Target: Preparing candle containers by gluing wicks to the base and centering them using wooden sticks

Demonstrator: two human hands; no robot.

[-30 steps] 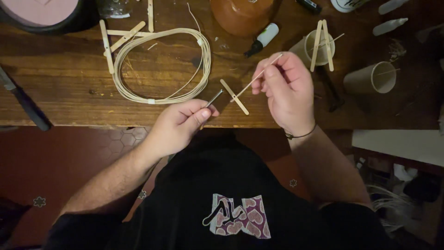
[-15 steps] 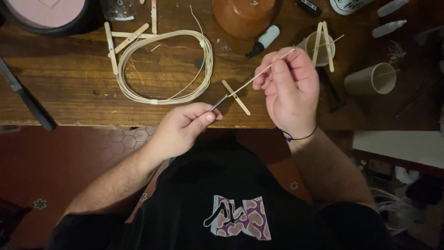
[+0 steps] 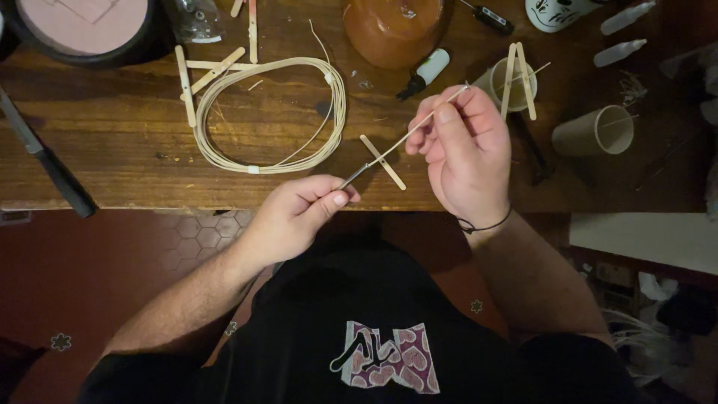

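Now my right hand (image 3: 467,153), pinching the thin pale wick strand (image 3: 419,126), has brought its lower end to the small metal tube (image 3: 351,176) nipped in my left hand (image 3: 299,213) at the bench's front edge, threading begun.

The tabletop (image 3: 112,142) is rough, matt, grainy wood; at its near edge a thin pale wick (image 3: 419,123) looks waxy-smooth, its tube (image 3: 351,176) dull metal, the crossed sticks (image 3: 382,161) bare wood.
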